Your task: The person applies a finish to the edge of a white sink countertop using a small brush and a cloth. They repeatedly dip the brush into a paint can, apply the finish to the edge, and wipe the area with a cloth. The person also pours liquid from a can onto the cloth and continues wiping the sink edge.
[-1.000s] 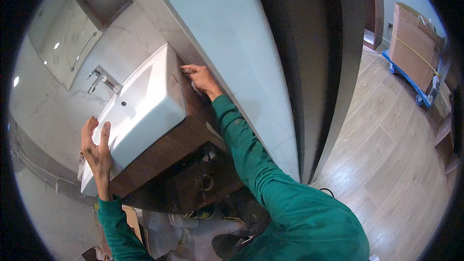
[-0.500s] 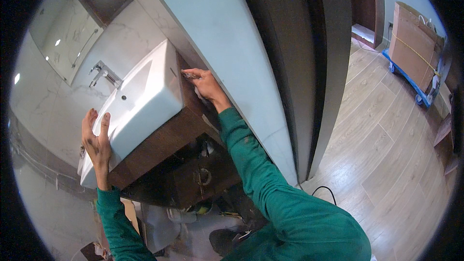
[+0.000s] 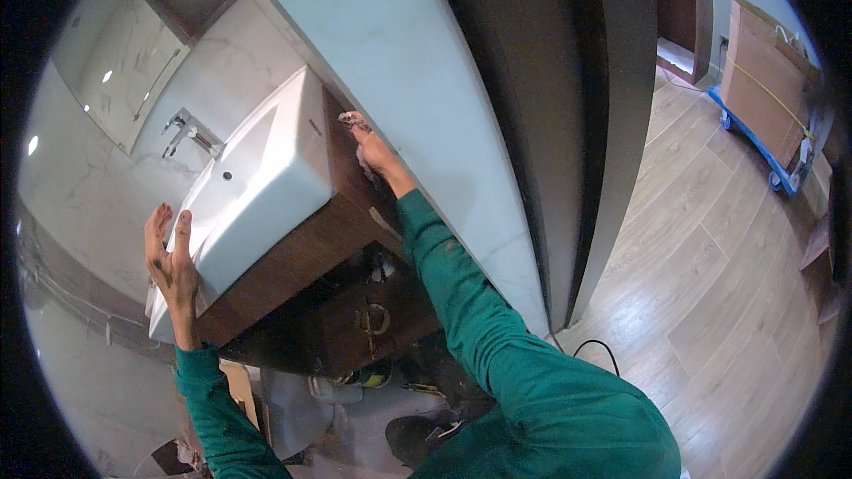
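- Reaching, in the head view, into the narrow space between the brown cabinet (image 3: 284, 270) and the pale partition (image 3: 382, 62), the right hand (image 3: 377, 155) has its grip closed on a crumpled pale wad (image 3: 356, 121), apparently cloth.
- The wad lies beside the cabinet's right side, near the back of the white washbasin (image 3: 271, 200); contact cannot be told.
- The left hand (image 3: 176, 268) has its grip apart, thumb and fingers spread at the basin's left end.
- Good handling, as judged: wad pressed flat, strokes even, knuckles clear of the partition, left palm steadying without pushing the basin.
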The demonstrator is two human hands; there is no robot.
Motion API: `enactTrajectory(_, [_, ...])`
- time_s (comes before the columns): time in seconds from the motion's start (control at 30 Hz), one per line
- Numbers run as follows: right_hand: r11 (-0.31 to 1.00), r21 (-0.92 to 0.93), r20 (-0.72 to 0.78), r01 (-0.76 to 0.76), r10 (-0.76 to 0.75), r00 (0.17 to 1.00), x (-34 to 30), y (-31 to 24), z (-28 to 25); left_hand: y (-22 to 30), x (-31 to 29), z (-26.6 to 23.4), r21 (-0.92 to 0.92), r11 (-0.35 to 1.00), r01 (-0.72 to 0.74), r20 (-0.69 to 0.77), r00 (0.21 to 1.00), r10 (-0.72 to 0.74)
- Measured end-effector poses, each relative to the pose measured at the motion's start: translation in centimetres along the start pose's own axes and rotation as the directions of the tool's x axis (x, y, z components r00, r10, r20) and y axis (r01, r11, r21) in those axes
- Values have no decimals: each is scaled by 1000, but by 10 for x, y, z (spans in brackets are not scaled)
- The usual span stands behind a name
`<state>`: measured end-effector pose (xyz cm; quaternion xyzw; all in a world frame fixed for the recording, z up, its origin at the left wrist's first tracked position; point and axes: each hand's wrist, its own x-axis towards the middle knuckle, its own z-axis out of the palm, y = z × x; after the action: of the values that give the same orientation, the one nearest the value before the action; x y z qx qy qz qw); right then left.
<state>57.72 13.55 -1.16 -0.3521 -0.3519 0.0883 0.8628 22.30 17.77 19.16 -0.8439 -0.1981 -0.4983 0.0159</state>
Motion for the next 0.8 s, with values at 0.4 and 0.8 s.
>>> enactTrajectory(0.4, [992, -110, -16, 69, -71, 997, 34, 35, 13, 11, 0, 4, 44, 999, -29, -5, 1000, 30])
enactTrajectory(0.8, [915, -370, 64, 161, -148, 987, -9, -23, 7, 9, 0, 7, 62, 998, -4, -33, 999, 6])
